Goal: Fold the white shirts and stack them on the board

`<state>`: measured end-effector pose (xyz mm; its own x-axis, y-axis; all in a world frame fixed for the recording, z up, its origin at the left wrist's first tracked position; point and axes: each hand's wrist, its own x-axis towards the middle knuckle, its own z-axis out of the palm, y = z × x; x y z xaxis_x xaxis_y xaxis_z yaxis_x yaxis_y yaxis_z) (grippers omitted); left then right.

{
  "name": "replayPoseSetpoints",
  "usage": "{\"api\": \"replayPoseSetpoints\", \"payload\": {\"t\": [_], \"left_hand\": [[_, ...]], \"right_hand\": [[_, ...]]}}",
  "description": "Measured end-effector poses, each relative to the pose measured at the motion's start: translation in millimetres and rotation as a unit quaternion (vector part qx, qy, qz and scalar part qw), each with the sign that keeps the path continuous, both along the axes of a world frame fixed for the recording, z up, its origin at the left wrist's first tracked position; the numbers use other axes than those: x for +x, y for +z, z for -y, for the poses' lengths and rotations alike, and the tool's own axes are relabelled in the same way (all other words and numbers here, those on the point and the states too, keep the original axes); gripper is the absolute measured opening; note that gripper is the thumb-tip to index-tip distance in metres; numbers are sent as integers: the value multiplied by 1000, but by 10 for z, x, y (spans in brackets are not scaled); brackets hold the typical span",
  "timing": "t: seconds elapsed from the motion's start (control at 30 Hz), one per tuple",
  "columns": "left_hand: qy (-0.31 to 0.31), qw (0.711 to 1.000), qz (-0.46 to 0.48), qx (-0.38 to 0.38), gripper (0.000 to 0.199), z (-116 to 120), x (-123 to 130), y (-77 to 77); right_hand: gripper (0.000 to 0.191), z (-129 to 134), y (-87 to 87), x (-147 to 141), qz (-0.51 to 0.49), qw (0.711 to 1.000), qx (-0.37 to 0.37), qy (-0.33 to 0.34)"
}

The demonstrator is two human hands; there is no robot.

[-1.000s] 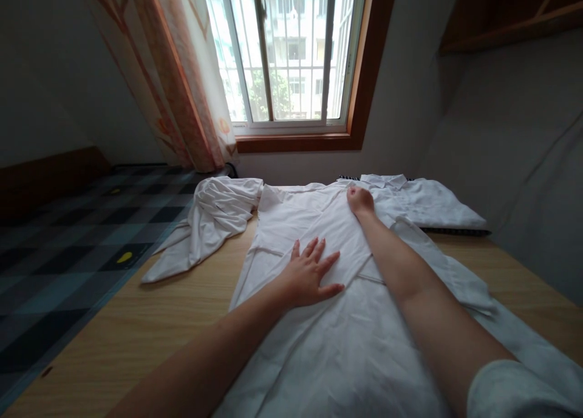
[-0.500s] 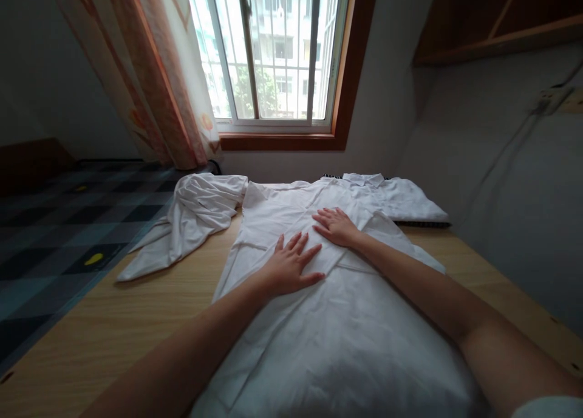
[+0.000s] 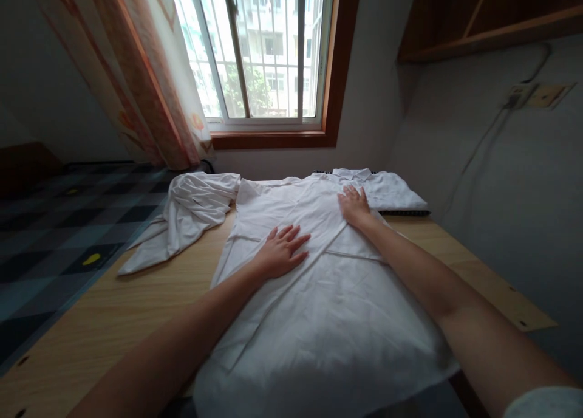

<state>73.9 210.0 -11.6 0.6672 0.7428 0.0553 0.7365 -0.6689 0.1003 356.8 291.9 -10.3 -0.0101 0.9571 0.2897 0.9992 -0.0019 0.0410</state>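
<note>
A: How are the hands?

B: The bare left hand point(image 3: 283, 252) lies palm down, fingers spread, on a broad white cloth garment point(image 3: 337, 315), gripping nothing. The bare right hand point(image 3: 354, 206) rests on it too, farther off and to the right, fingers extended and likewise released.

A: And the garment itself?

B: Laid out along the middle of a pale wood-grained table point(image 3: 168, 296), reaching past the near edge.

A: What's beside it?

B: Far left, a crumpled white cloth point(image 3: 195, 205). Far right, a folded white collared shirt point(image 3: 394, 192) on a flat black item with a patterned edge point(image 3: 405, 212).

A: Farther out?

B: Left, a dark checked bedcover point(image 3: 59, 223); far side, an orange-and-cream curtain point(image 3: 141, 71) by a brown-framed window point(image 3: 268, 71); right, a brown wooden shelf point(image 3: 492, 41) on the wall.
</note>
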Motion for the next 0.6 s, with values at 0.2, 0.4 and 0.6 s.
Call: {"api": "replayPoseSetpoints", "payload": {"t": [0.2,0.4,0.6], "left_hand": [[3,999,-45,-28,68,-25,41,12],[37,999,-28,-11,72,90,-107,-25],[63,997,-47,-22,65,453,-561,7]], "right_hand": [[51,732,-56,-838,-93,975,-84,184],[56,992,-145,-936,-133,974,-117,142],[57,971,-132,-930,-129,976,-120,128]]}}
